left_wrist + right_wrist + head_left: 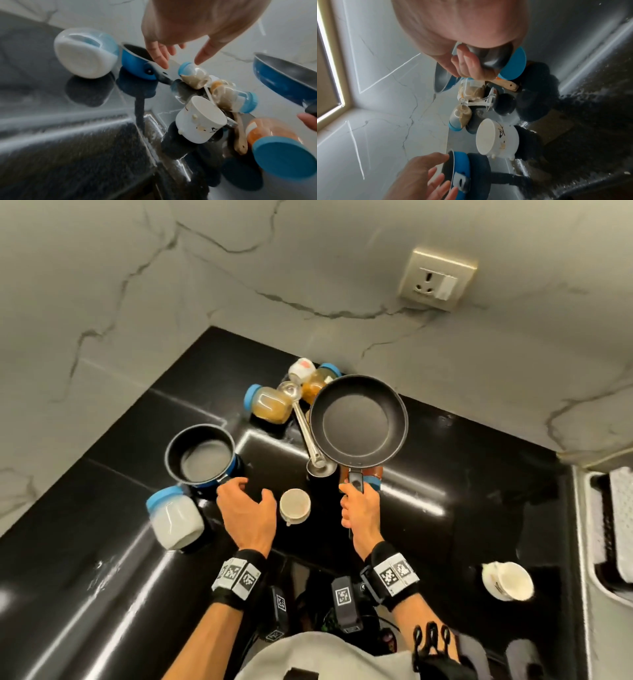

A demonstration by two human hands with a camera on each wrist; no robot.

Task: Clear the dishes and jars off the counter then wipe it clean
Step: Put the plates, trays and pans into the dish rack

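Note:
My right hand [354, 505] grips the black handle of a frying pan [358, 422], blue outside and dark inside, and holds it in the air over the clutter; the right wrist view shows the fingers [471, 65] curled round the handle. My left hand [248, 491] hovers open, fingers spread, just above the handle of the blue saucepan [200, 455], holding nothing. Its fingers [159, 58] hang near the saucepan [135, 65]. On the black counter [462, 474] lie a white-filled jar [174, 517], a white cup [294, 506], two amber jars [270, 404] and a steel ladle [308, 436].
A red-filled jar with a blue lid [278, 148] and a wooden utensil [240, 138] lie under the raised pan. Another white cup [507, 580] stands at the right near the sink edge [582, 542]. Marble walls close the corner, with a socket [436, 280] above.

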